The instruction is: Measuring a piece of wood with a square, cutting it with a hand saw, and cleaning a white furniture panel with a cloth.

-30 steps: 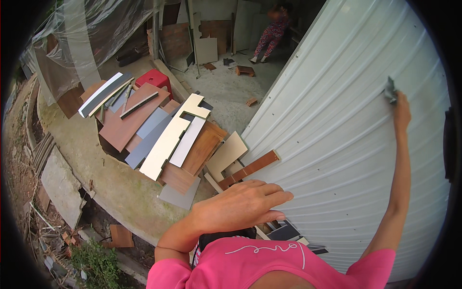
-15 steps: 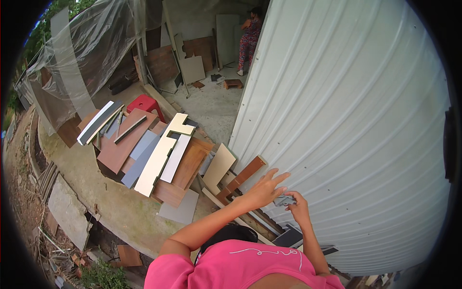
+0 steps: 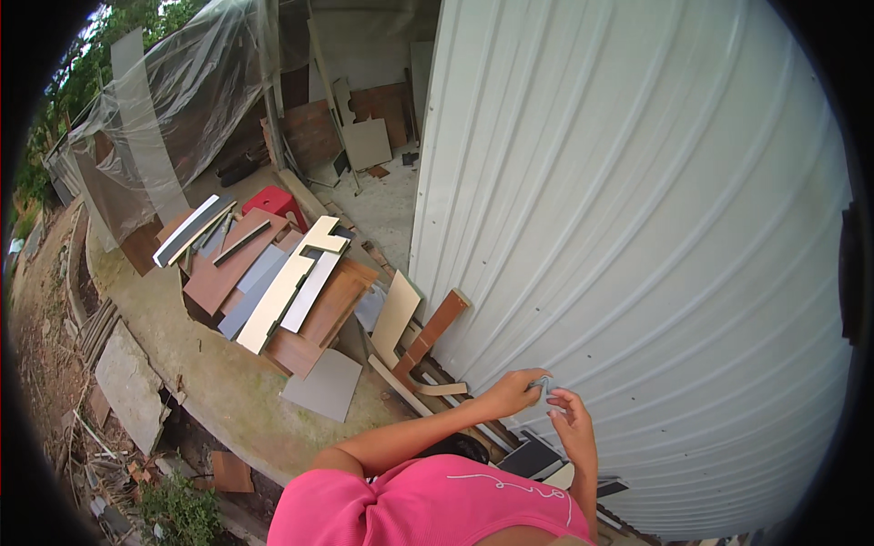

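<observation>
My left hand (image 3: 512, 394) is closed, its fingers pinching a small grey piece (image 3: 544, 384) that looks like metal; its exact kind is too small to make out. Just right of it, my right hand (image 3: 573, 426) is raised with thumb and fingers curved and apart. Its fingertips come close to the grey piece; whether they touch it I cannot tell. Both hands are in front of a white ribbed metal wall (image 3: 655, 227). Below and left of them, a reddish-brown board (image 3: 434, 335) and a cream board (image 3: 395, 318) lean near the wall's foot.
To the left lies a pile of cut boards, with a cream notched board (image 3: 293, 284) and a brown panel (image 3: 229, 273) on top. A red plastic stool (image 3: 273, 202) stands behind it. Clear plastic sheeting (image 3: 214, 86) hangs farther back. A broken concrete slab (image 3: 130, 387) lies at the left.
My left hand has gone from spread fingers to a pinch on the grey piece. My right hand, which held it before, has opened beside it. The view has swung right; the other person is out of sight.
</observation>
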`<state>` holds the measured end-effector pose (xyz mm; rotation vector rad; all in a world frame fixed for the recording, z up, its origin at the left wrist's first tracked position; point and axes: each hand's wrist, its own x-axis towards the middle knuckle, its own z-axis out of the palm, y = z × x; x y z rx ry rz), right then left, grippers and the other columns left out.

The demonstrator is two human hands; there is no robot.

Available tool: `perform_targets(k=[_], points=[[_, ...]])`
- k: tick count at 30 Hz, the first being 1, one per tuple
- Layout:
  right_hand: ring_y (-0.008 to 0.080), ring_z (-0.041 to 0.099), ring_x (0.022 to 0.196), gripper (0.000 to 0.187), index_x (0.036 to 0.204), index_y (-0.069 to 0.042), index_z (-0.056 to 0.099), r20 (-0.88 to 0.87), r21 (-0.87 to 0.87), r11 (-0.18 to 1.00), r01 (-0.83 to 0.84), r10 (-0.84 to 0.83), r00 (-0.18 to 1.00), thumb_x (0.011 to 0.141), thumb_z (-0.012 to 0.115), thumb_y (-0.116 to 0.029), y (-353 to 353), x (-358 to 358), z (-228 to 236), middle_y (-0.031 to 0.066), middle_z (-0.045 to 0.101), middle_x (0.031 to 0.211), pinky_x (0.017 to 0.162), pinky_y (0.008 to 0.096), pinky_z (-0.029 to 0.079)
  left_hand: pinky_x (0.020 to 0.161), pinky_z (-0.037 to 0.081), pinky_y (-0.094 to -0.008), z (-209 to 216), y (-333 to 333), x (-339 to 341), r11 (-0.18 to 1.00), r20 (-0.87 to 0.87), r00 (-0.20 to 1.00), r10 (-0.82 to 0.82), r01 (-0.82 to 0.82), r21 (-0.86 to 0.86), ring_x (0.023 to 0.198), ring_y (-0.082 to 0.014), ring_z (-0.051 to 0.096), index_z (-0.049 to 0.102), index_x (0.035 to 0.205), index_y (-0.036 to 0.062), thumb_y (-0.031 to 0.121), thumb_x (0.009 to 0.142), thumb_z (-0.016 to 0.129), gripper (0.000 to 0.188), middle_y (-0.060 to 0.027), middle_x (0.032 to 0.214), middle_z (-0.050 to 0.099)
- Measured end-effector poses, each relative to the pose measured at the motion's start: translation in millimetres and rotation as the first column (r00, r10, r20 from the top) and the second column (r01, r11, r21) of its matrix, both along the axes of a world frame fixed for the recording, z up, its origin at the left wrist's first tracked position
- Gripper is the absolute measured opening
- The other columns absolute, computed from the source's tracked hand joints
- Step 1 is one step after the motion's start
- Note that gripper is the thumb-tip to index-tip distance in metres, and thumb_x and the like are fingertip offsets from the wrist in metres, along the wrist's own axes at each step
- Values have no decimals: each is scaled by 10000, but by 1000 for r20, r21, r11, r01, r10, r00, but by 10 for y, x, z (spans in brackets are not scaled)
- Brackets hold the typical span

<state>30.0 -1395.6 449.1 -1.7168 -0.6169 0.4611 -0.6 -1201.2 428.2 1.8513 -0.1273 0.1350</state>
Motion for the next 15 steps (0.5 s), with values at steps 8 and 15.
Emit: perform_targets(k=[8, 15], points=[[339, 410, 1260, 394, 1234, -62, 534, 924, 32, 885, 465, -204, 325, 843, 572, -34, -323, 868, 1601, 148, 449, 1345, 1027, 424, 359, 787, 447, -300, 1772, 1013, 704, 880, 546, 754, 365, -472, 63, 921, -221, 511, 621, 1048, 27, 32, 856, 520, 218, -127, 1001, 514], [296, 311, 1340, 472, 1373, -214, 452, 842, 470, 639, 608, -119, -526, 919, 573, -254, -275, 1809, 3292, 59, 347, 1449, 1086, 488, 280, 757, 464, -359, 4625, 1027, 1319, 856, 883, 336, 327, -502, -126, 862, -268, 562, 589, 1009, -6, 132, 847, 528, 221, -154, 892, 598]])
